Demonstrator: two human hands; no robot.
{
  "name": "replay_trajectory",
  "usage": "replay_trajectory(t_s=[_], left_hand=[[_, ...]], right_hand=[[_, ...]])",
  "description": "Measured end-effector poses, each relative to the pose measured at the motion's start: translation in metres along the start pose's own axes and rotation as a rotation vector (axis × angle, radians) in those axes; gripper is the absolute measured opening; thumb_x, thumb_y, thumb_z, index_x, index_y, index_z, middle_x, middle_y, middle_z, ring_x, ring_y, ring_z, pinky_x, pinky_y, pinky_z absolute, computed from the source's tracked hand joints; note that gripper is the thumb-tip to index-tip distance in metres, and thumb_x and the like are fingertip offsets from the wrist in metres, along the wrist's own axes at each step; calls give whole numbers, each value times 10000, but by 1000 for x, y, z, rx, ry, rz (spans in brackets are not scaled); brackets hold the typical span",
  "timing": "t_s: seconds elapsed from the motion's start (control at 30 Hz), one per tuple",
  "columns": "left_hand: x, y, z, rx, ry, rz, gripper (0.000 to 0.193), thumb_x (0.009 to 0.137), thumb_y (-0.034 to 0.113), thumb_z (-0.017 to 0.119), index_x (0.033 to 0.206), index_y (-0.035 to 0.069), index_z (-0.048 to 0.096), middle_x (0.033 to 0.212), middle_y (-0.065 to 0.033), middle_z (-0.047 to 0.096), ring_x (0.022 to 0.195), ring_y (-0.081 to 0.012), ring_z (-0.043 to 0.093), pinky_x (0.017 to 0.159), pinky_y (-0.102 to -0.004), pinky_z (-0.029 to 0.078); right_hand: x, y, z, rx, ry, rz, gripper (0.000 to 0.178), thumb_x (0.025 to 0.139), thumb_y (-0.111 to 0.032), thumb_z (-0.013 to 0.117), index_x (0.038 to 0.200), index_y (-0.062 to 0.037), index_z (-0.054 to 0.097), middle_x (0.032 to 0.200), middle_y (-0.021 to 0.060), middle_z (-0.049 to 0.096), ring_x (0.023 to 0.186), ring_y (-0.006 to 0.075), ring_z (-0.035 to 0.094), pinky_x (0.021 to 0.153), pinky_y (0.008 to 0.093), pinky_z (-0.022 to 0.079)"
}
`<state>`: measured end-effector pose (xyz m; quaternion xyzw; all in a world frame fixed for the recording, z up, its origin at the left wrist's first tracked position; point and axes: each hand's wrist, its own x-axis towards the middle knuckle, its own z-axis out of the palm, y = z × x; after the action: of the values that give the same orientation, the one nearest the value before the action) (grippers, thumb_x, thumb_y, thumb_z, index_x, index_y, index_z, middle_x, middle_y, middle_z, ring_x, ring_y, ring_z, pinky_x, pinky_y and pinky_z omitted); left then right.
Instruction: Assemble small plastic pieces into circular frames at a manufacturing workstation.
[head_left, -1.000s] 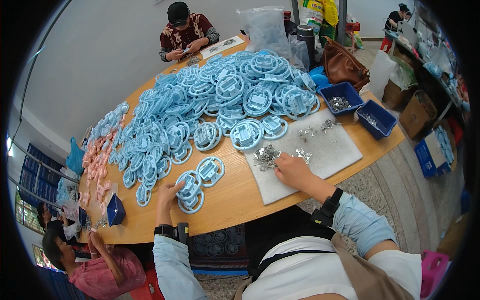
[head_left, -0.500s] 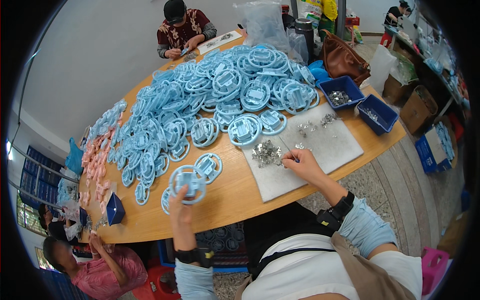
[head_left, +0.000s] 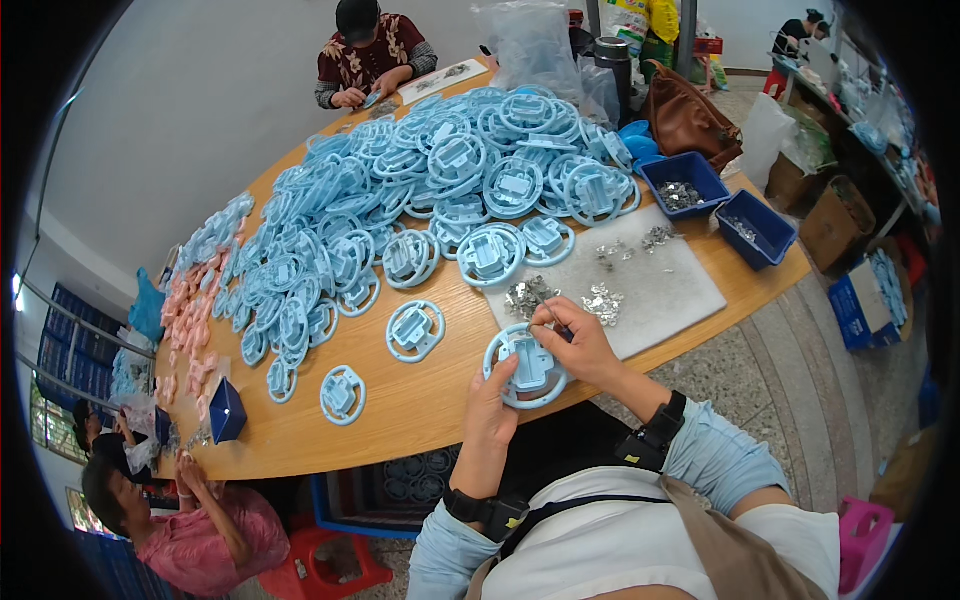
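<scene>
At the near edge of the table, my left hand grips a light-blue plastic steering-wheel-shaped part by its left rim, recessed side up. My right hand is closed on a thin, dark-handled tool, its fingers over the part's upper right rim; whether the fingertips also pinch a small metal piece is too small to tell. Just beyond lies a heap of small silvery metal pieces on a white pad, with a flatter cluster of shiny pieces beside my right hand.
A large pile of blue wheel parts covers the table's middle. Two single wheel parts lie to the left. Dark blue bins with metal pieces stand at right. Co-workers sit across and at lower left.
My left hand has carried the blue wheel part rightward, from the bare wood to the pad's near edge. My right hand, with the tool, has come down and left to meet it.
</scene>
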<state>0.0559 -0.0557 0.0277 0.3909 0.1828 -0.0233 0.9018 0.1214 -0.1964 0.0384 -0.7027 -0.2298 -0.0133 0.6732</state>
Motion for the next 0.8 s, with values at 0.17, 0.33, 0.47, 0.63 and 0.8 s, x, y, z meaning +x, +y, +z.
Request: replay_trajectory(t_s=[0.17,0.33,0.47,0.63,0.8], left_hand=[[-1,0,2,0,-4,-23,323,775,83,605,1084,63,513,939,-40,579,918,-150,575,793,-312,501],[-2,1,2,-14,-8,-57,329,772,73,597,1088,63,504,951,-51,576,887,-157,587,787,-327,509],[-2,0,3,-10,-20,-73,315,772,82,600,1072,48,512,931,-57,588,856,-167,599,776,-336,515],[3,-4,-4,-13,-28,-82,305,804,124,601,1078,19,516,955,-62,586,868,-149,592,745,-287,505],[2,-3,2,17,-6,-84,277,826,168,601,1048,14,542,925,-62,604,824,-142,605,708,-275,510]], right_hand=[[-1,6,5,-53,-19,-9,95,773,-71,606,837,-6,577,891,39,533,625,64,468,537,199,383],[-4,2,4,-36,-21,-17,125,762,-94,620,848,-9,587,896,60,557,606,106,502,538,226,406],[-4,1,0,-108,-15,-55,109,761,-88,614,836,-15,584,902,64,561,623,129,523,546,232,413],[-8,1,-2,-123,-55,-82,95,767,-84,603,832,-18,579,904,67,561,644,148,535,556,239,417],[-10,5,-5,-221,-84,-203,92,773,-78,590,838,-15,573,923,76,563,706,209,575,603,275,448]])
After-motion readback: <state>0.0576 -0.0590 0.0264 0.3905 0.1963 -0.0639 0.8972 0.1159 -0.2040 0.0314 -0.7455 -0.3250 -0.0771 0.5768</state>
